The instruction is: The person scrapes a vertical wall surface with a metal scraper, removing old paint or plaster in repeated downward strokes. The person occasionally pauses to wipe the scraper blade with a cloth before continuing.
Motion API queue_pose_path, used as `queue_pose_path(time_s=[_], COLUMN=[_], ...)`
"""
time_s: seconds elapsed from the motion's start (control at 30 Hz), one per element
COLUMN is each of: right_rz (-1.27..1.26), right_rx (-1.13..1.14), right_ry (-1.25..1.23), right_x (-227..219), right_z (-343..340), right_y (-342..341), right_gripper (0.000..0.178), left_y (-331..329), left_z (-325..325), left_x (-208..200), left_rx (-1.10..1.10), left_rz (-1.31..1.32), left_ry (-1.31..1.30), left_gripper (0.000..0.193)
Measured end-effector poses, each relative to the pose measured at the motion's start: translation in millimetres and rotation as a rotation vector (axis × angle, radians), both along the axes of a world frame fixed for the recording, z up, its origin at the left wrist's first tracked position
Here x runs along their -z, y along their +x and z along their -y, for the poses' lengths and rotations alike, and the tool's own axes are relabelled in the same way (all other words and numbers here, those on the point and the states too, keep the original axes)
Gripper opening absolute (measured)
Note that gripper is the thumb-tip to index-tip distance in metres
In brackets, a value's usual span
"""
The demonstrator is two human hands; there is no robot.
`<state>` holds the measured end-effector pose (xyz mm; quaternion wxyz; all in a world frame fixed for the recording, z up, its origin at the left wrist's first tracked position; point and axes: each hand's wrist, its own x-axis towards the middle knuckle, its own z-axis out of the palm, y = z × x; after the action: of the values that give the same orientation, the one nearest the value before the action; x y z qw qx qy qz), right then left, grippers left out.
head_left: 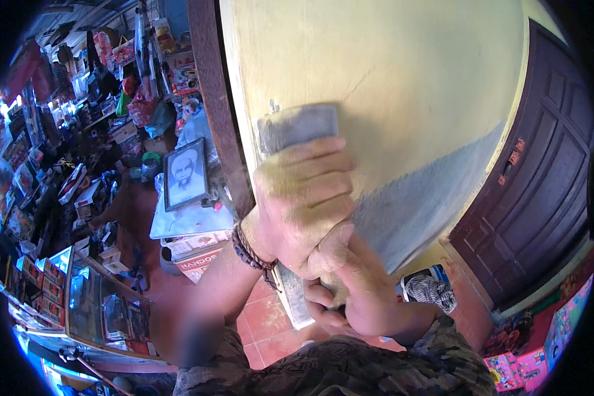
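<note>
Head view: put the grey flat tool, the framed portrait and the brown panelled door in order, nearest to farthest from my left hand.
1. Grey flat tool: in your left hand, showing above the fingers.
2. Framed portrait: to the hand's left, past the dark post.
3. Brown panelled door: at far right, beyond the yellow wall.

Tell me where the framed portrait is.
Left of centre in the head view, the framed portrait sits beside the dark post, left of the left hand.

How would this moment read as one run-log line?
left hand: gripping grey rectangular piece | right hand: curled, touching left hand, contents unclear | backdrop: yellow wall behind piece
</note>
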<state>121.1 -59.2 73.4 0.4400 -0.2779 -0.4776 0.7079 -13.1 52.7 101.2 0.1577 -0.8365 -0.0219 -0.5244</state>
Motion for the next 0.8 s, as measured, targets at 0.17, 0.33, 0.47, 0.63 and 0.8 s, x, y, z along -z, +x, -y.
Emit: queue_pose_path(time_s=[0.17, 0.33, 0.47, 0.63, 0.8], right_rz=[0.062, -0.088, -0.023, -0.139, 0.04], right_rx=[-0.019, -0.046, -0.022, -0.105, -0.106], right_ry=[-0.113, -0.024, -0.044, 0.067, -0.018], right_x=[-3.0, -3.7, -6.9, -7.4, -9.8], right_z=[-5.5, -6.1, -6.5, -10.8, -12.6], right_y=[1.5, 2.4, 1.6, 9.3, 14.5], right_gripper=[0.039, 0.034, 0.032, 0.032, 0.033], left_y=[8.2, 4.0, 1.1, 4.3, 5.5], left_z=[9.9, 2.4, 0.9, 1.3, -2.8], left_x=[-14.4, -24.8, -4.9, -18.6, -9.2], left_rx=[0.056, 0.036, 0.018, 0.01, -0.011], left_rz=[-0.011, 0.013, -0.015, -0.018, -0.024], left_ry=[0.129, 0.091, 0.074, 0.151, 0.1], left_gripper=[0.022, 0.023, 0.021, 0.024, 0.024])
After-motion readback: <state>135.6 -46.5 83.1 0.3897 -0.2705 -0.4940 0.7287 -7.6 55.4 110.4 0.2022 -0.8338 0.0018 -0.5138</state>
